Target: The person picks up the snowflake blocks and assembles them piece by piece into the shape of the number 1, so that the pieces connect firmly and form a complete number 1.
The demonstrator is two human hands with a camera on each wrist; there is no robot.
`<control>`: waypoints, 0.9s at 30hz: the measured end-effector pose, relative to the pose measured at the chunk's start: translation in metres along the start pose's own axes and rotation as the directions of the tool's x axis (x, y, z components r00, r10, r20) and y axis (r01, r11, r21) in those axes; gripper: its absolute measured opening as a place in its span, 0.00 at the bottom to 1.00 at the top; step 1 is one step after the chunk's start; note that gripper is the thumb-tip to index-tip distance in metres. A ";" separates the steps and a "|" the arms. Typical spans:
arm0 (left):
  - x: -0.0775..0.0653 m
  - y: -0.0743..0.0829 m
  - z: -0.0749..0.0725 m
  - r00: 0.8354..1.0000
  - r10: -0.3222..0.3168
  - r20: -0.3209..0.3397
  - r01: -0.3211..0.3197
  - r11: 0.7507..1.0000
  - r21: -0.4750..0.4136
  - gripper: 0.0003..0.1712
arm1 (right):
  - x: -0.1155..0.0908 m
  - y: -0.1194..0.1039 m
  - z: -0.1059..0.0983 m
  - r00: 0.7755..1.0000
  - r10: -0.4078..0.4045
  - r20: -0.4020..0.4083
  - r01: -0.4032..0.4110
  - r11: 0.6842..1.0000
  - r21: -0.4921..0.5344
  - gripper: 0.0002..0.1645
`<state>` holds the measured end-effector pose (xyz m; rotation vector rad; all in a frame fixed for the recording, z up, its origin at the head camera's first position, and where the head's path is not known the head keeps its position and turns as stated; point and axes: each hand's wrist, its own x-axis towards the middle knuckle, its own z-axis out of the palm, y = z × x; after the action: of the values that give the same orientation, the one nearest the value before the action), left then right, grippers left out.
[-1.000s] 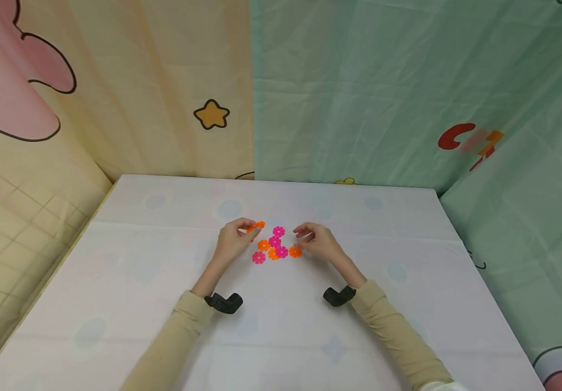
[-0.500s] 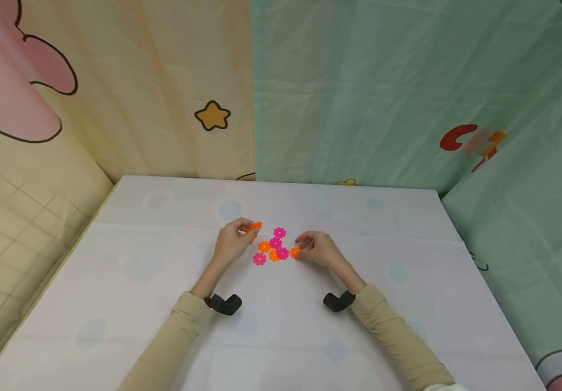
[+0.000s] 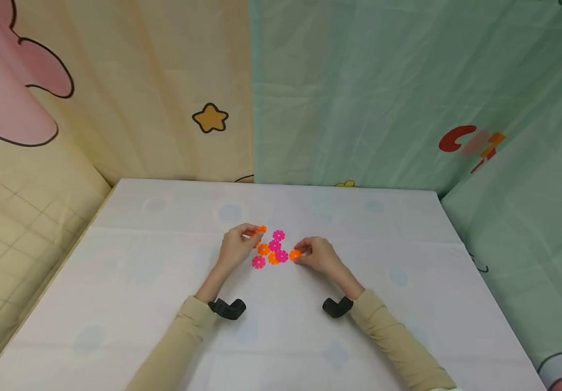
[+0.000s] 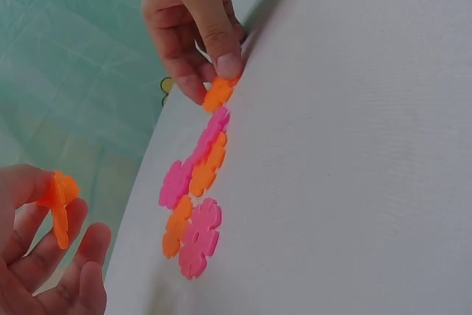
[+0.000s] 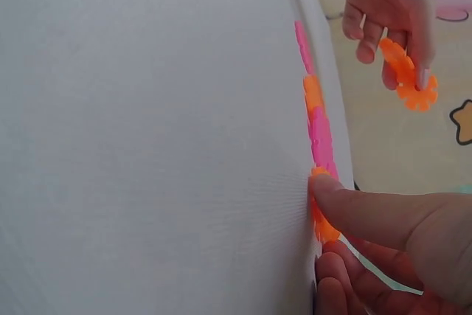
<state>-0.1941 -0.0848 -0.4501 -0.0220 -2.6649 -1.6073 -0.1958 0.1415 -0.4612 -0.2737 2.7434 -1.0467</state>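
Note:
My left hand (image 3: 237,247) is raised above the table at the left of a small cluster of discs. Between thumb and fingers it pinches orange notched plastic discs (image 5: 417,95), seemingly two joined at an angle. On the cluster's right side, my right hand (image 3: 321,255) pinches a flat orange notched disc (image 4: 218,95) by its edge, thumb on top, at the tabletop. Between the hands lie several pink discs (image 3: 278,235) and two orange discs (image 3: 263,249). A pink disc (image 3: 282,256) partly overlaps one orange disc (image 3: 273,258).
The pieces lie on a white-covered table (image 3: 163,304) with faint printed shapes. Patterned curtains (image 3: 383,98) hang behind the table and at both sides. A black wrist camera (image 3: 229,309) sits on the left wrist, another wrist camera (image 3: 337,307) on the right.
My right hand has moved slightly down to the orange disc and now pinches it. The left hand keeps its orange discs, turned a little, and has shifted slightly right. The other discs lie still.

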 end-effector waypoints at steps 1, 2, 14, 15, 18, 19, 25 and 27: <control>0.000 0.000 0.001 1.000 0.010 0.005 -0.010 1.000 -0.006 0.14 | 0.000 0.001 0.000 1.000 -0.003 -0.003 0.003 1.000 0.006 0.16; 0.000 0.000 0.001 1.000 0.022 0.015 -0.022 1.000 -0.014 0.14 | 0.001 0.001 -0.001 1.000 -0.008 -0.007 0.008 1.000 0.012 0.16; -0.004 0.002 0.012 0.995 0.076 0.062 -0.071 0.995 -0.072 0.10 | 0.003 0.006 -0.003 0.999 -0.037 -0.037 0.038 0.999 0.037 0.11; -0.004 0.003 0.012 0.995 0.079 0.061 -0.074 0.995 -0.073 0.10 | 0.003 0.005 -0.004 0.998 -0.040 -0.043 0.041 0.998 0.039 0.11; -0.005 0.004 0.013 0.995 0.075 0.064 -0.070 0.995 -0.073 0.10 | 0.003 0.003 -0.007 0.997 -0.049 -0.066 0.053 0.997 0.049 0.10; -0.006 0.005 0.013 0.995 0.073 0.067 -0.068 0.995 -0.073 0.10 | 0.003 0.002 -0.008 0.996 -0.053 -0.076 0.058 0.997 0.059 0.10; -0.008 0.009 0.013 0.995 0.074 0.071 -0.071 0.996 -0.054 0.10 | 0.005 -0.006 -0.014 0.987 -0.078 -0.137 0.094 0.989 0.118 0.12; -0.008 0.010 0.013 0.995 0.081 0.063 -0.079 0.996 -0.034 0.10 | 0.006 -0.008 -0.015 0.984 -0.086 -0.157 0.107 0.986 0.131 0.13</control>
<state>-0.1859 -0.0682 -0.4473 -0.1825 -2.6480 -1.6511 -0.2048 0.1435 -0.4453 -0.3222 2.7949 -1.3294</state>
